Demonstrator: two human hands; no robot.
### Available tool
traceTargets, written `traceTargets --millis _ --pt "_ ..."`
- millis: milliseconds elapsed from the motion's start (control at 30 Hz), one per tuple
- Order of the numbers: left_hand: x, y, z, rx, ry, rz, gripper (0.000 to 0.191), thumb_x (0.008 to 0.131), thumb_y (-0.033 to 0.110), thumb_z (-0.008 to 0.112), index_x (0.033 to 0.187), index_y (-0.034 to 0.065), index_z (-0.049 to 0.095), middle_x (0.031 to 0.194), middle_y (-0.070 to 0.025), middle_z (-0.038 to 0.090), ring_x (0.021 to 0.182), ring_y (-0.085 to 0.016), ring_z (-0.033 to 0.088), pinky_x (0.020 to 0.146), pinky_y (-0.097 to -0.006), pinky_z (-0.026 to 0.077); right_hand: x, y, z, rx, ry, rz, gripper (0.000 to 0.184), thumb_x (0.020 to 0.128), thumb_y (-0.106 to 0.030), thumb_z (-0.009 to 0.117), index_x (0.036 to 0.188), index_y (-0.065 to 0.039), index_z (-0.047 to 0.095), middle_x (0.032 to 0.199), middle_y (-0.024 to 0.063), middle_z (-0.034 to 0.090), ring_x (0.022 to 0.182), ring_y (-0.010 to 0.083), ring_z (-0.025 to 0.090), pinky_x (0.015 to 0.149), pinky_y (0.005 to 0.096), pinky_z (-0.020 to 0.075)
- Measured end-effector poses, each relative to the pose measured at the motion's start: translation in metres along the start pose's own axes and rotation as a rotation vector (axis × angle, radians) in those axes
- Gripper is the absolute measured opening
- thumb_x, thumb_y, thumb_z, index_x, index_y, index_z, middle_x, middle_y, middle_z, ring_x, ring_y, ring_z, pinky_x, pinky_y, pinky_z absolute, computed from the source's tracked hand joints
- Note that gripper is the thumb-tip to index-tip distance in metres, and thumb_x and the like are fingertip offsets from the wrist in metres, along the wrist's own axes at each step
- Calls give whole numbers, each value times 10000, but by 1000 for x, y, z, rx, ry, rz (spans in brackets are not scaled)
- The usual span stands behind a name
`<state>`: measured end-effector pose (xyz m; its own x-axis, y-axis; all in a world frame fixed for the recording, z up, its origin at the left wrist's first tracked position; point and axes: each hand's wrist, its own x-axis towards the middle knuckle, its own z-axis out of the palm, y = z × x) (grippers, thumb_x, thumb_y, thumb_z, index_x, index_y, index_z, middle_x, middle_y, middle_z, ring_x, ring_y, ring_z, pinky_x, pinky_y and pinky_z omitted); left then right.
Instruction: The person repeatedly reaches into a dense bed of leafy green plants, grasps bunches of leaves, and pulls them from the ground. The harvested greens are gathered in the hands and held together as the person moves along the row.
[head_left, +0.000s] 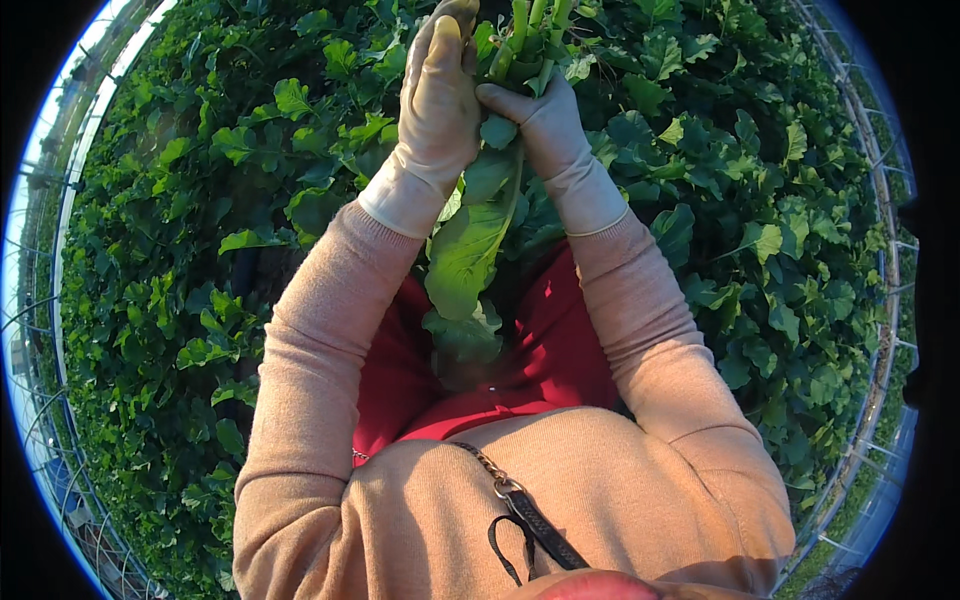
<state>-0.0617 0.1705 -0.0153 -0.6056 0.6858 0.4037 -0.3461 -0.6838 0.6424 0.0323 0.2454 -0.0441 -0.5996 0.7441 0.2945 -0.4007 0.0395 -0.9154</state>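
Note:
My left hand (441, 97), in a pale rubber glove soiled at the fingers, is held upright and flat at the top of the view, beside the cut or pulled stems. My right hand (544, 120), gloved the same way, is closed round a bunch of leafy greens (517, 67), its thumb across the front. Thick green stems (536, 22) point up from that hand, with thin roots near them. Broad leaves (469, 255) of the bunch hang down between my forearms, over my red trousers. Whether my left fingers touch the stems is hard to tell.
Dense leafy green plants (285, 157) surround me on both sides and ahead. A curved-looking metal frame (885, 247) runs along the right rim, and another with clear sheeting (45, 247) stands at the left. A chain with a black strap (551, 532) lies across my chest.

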Motion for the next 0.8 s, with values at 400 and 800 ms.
traceTargets --millis 400,800 --pt "-80 11 -33 -50 98 -989 729 958 610 527 1398 33 464 1318 -217 564 1144 -384 610 1006 -541 467 2 -22 3 95 147 -304 554 830 54 622 1352 29 440 1058 191 676 937 240 674 863 356 565" --pt "-36 -11 -80 26 283 -523 276 896 96 661 1166 53 625 996 -57 692 840 -171 669 733 -302 555 -29 -10 31 90 -174 62 451 840 -27 668 1268 34 542 1002 104 688 873 157 659 834 301 552"
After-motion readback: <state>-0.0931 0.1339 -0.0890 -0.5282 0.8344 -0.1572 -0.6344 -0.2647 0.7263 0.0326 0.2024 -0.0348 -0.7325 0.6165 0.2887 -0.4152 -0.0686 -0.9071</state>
